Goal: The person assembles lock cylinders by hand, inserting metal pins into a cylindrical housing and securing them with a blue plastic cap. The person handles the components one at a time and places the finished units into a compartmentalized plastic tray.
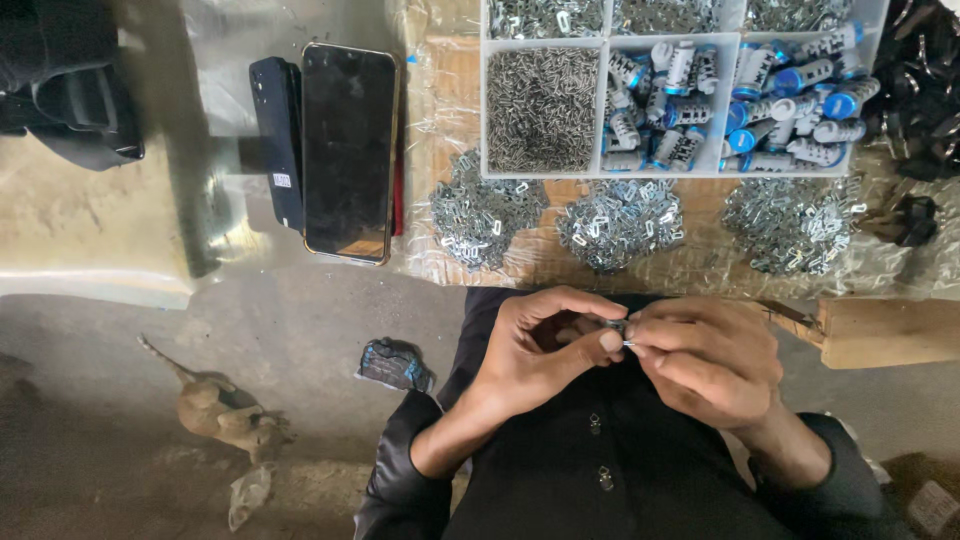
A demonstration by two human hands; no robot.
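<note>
My left hand and my right hand meet in front of my dark jacket, fingertips pinched together on a small metal cylinder part. Just beyond them, on a plastic-covered bench, lie three heaps of small flat metal clips. Behind the heaps stands a clear divided tray; one cell holds thin metal pins, two others hold silver cylinders with blue ends.
A phone with a dark screen lies left of the tray beside a dark blue case. A wooden block sits at right. Black parts pile at far right. A crumpled wrapper lies on the floor.
</note>
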